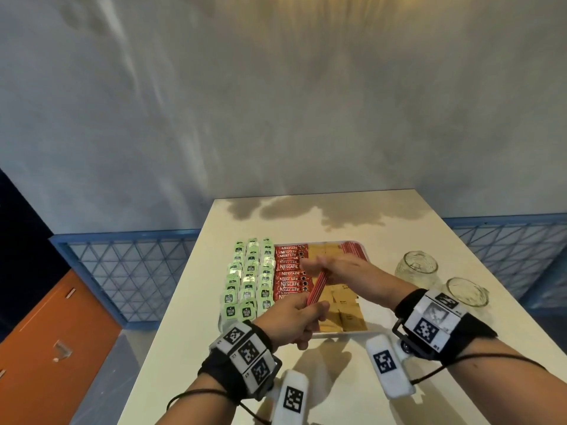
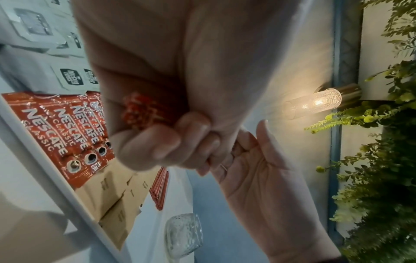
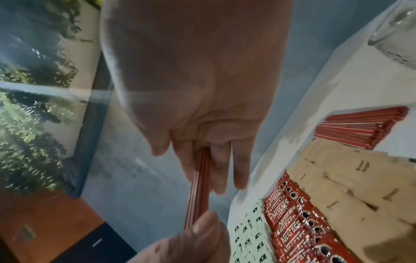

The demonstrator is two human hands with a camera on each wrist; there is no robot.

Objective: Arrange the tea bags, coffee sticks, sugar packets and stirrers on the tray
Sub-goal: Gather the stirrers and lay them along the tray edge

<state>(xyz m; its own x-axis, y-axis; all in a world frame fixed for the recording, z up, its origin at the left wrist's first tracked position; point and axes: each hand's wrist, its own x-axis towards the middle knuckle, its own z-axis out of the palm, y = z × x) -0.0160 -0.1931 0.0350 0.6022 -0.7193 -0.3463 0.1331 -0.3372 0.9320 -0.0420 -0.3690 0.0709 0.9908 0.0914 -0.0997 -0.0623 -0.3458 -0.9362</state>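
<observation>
A white tray (image 1: 343, 333) holds green tea bags (image 1: 248, 277), red coffee sticks (image 1: 290, 271), brown sugar packets (image 1: 346, 314) and a row of red stirrers (image 1: 352, 250) at its far right. Above the tray my left hand (image 1: 294, 317) grips the lower end of a loose bundle of red stirrers (image 1: 317, 286). My right hand (image 1: 331, 266) is held with straight fingers against the bundle's upper end. The right wrist view shows the bundle (image 3: 199, 186) running from the base of those fingers down to my left thumb (image 3: 202, 231).
Two empty glass jars (image 1: 415, 266) (image 1: 466, 291) stand on the white table (image 1: 337, 216) right of the tray. The table's left edge drops to an orange cabinet (image 1: 46, 348). A blue lattice rail runs behind.
</observation>
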